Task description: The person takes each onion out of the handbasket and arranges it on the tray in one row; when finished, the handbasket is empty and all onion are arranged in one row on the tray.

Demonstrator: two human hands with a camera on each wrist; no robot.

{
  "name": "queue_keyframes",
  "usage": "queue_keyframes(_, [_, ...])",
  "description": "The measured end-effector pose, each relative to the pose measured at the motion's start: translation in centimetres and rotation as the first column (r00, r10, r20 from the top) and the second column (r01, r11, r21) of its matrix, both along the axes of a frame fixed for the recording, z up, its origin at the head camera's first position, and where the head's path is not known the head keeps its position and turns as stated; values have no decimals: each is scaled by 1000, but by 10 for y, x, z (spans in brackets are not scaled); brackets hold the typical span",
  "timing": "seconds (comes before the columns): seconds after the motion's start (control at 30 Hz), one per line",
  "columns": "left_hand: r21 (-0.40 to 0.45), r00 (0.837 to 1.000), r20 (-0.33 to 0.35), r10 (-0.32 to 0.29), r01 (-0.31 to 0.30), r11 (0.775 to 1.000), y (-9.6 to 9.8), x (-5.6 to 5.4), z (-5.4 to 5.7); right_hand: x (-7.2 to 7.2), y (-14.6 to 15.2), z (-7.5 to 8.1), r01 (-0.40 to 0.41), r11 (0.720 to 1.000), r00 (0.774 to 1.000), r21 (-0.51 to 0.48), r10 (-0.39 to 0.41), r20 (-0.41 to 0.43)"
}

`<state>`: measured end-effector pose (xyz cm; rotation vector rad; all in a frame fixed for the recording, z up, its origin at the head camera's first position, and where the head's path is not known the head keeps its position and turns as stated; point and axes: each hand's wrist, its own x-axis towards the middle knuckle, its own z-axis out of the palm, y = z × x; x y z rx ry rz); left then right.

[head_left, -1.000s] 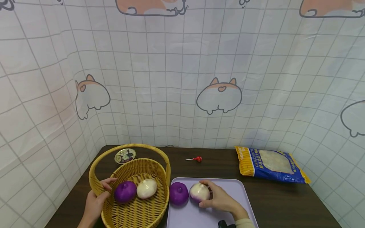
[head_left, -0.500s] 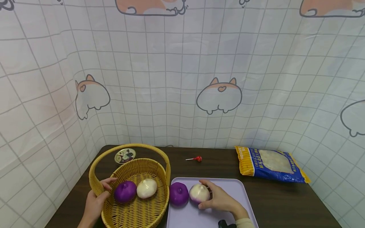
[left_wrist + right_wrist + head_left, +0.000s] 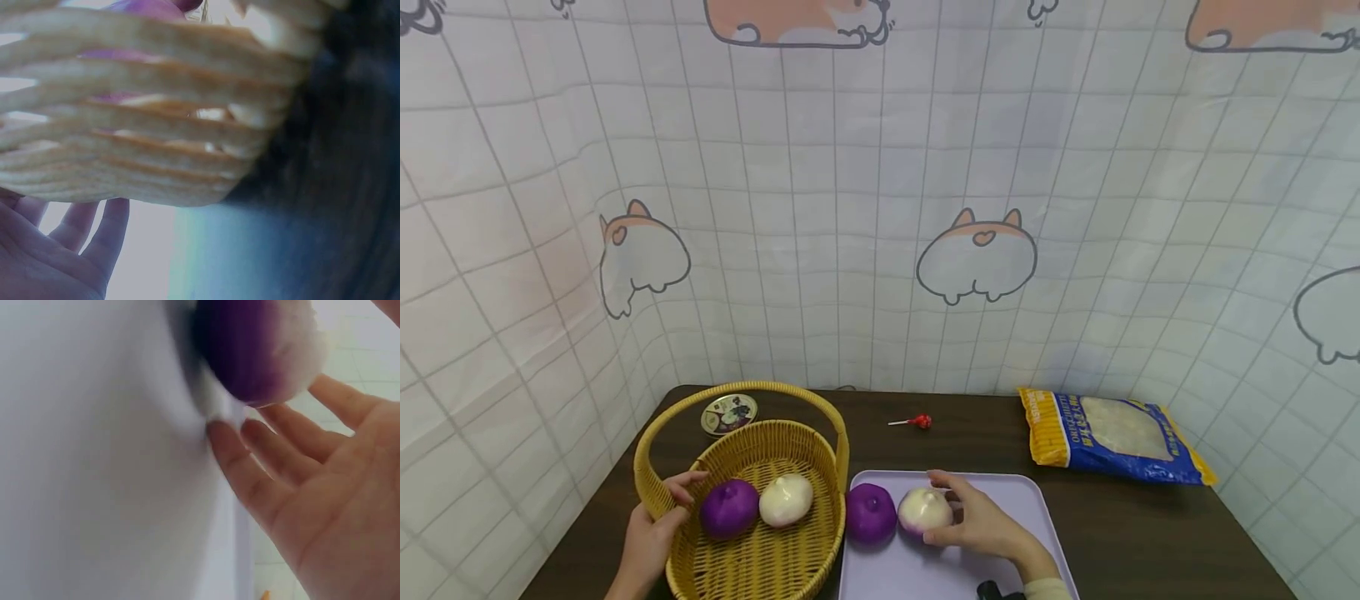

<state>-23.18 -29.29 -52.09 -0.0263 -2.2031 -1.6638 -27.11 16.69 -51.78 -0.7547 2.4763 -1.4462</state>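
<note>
My right hand (image 3: 981, 522) spreads wide around the pale onion (image 3: 921, 510) on the tray (image 3: 917, 577), a purple onion (image 3: 870, 515) at nine o'clock; my left hand (image 3: 649, 537) grips the basket (image 3: 748, 571). I judge this grasping or releasing; lifting would call for closing in.

Left hand (image 3: 653, 527): gripping, fingers bent inward, thumb (image 3: 673, 518) angled up toward them. Left wrist cam shows the palm (image 3: 44, 265), gaps between fingers, fingertips hidden. Right hand (image 3: 979, 521): fingers curved, thumb (image 3: 943, 536) opposed, wrist (image 3: 1028, 555) slanting down to the right. Right wrist cam: fingers apart, palm side visible. Hands well apart, both arms (image 3: 628, 582) entering from the bottom edge of the head view.
</note>
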Motion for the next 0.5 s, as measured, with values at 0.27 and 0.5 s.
queue_keyframes(0.27, [-1,1000,8,-7,7,1000,-2,2,-1,9,-9,21,193,970,974,-147,-208,-95])
queue_keyframes(0.5, [-26,999,36,3,-2,1000,-2,2,0,14,-37,35,247,933,920,-263,-311,-240])
